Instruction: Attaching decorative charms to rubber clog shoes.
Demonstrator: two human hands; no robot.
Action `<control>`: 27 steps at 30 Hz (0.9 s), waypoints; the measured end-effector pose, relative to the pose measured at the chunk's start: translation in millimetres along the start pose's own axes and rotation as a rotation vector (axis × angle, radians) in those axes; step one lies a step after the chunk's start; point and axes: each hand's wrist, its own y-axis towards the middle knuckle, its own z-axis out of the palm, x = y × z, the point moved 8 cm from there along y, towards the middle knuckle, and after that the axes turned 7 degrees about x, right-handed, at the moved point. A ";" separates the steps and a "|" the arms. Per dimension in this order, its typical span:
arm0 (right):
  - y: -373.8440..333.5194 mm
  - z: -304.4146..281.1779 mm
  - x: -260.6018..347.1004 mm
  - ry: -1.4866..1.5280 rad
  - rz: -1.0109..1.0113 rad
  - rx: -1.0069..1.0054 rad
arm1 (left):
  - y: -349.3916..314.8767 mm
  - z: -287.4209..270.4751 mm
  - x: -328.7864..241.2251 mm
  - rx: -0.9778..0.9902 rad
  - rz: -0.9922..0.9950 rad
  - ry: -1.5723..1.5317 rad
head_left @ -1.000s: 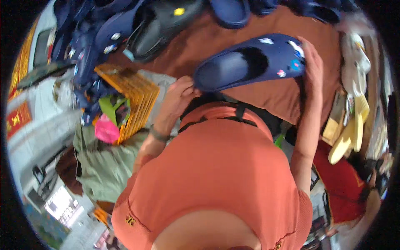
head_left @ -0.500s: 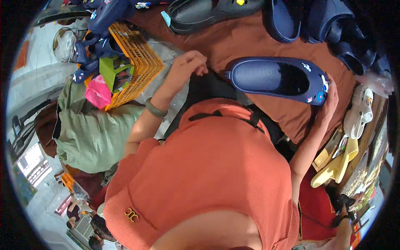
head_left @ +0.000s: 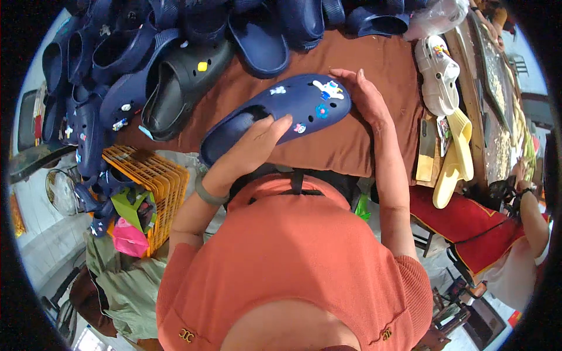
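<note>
A navy blue clog (head_left: 304,105) with small cartoon charms on its top is tilted over the brown cloth, its toe pointing right and away from me. My left hand (head_left: 252,143) grips the near side of its opening, the fingers partly hidden. Beside the toe, my right hand (head_left: 369,99) is open, with its fingers stretched along the toe's far right edge. Left of this clog sits a black clog (head_left: 184,88) with a yellow charm.
Several navy clogs (head_left: 257,41) line the far side of the brown cloth (head_left: 333,152). An orange crate (head_left: 170,199) with a green box and a pink bag stands at left. To the right lie a white clog (head_left: 436,76) and a pale yellow slipper (head_left: 453,161). Another person's arm (head_left: 533,216) shows at far right.
My left hand was empty and has moved onto the clog. The clog has turned, its toe swinging away from me. My right hand has loosened from the toe. The view has shifted.
</note>
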 end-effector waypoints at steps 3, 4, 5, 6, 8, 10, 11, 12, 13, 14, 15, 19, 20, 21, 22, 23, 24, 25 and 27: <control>-1.3 8.3 8.6 -0.017 -0.070 0.206 | 1.6 -1.5 9.3 -0.119 -0.204 -0.481; -2.3 18.1 18.9 -0.234 -0.152 0.290 | -3.4 6.3 21.3 -0.065 -0.339 -0.522; -4.7 31.0 29.1 -0.455 -0.233 0.369 | -6.9 13.3 31.0 -0.011 -0.473 -0.562; -3.6 30.2 31.2 -0.449 -0.234 0.364 | -2.9 14.2 32.1 -0.004 -0.474 -0.561; -4.2 39.6 31.7 -0.699 -0.277 0.475 | -4.7 30.8 48.2 0.082 -0.785 -0.700; -3.4 42.5 35.7 -0.667 -0.240 0.472 | 2.8 33.4 45.3 0.061 -0.769 -0.751; -2.5 41.6 35.0 -0.676 -0.181 0.466 | 5.8 34.9 42.8 0.034 -0.752 -0.804; -1.8 40.6 33.0 -0.685 -0.121 0.460 | 7.2 37.3 40.1 0.042 -0.752 -0.807; -2.4 42.1 33.3 -0.683 -0.118 0.453 | 7.7 35.0 38.6 -0.022 -0.746 -0.818; -2.7 42.7 32.9 -0.655 -0.103 0.428 | 7.8 32.6 38.5 -0.087 -0.739 -0.828; -3.6 42.6 32.9 -0.628 -0.089 0.402 | 7.9 33.9 39.0 -0.082 -0.738 -0.832; -11.5 47.8 38.5 -0.809 -0.151 0.333 | 1.9 38.7 45.4 -0.057 -0.605 -0.706; -12.9 49.1 41.2 -0.887 -0.216 0.283 | 5.8 35.8 41.9 -0.050 -0.526 -0.638; -14.0 50.8 43.6 -0.963 -0.282 0.232 | 7.4 36.0 40.6 -0.050 -0.528 -0.645; -12.8 53.1 39.5 -0.964 -0.276 0.234 | 6.9 36.1 41.7 -0.104 -0.596 -0.747; -14.4 53.9 41.7 -1.031 -0.330 0.168 | 6.8 35.8 41.1 -0.158 -0.664 -0.843; -16.4 55.8 44.7 -1.097 -0.384 0.103 | 3.1 38.3 44.5 -0.158 -0.666 -0.842; -17.1 60.5 43.3 -1.095 -0.383 0.104 | 2.5 38.4 44.3 -0.114 -0.552 -0.712; -16.5 56.6 46.9 -1.099 -0.335 -0.081 | 6.4 34.1 36.8 -0.070 -0.440 -0.581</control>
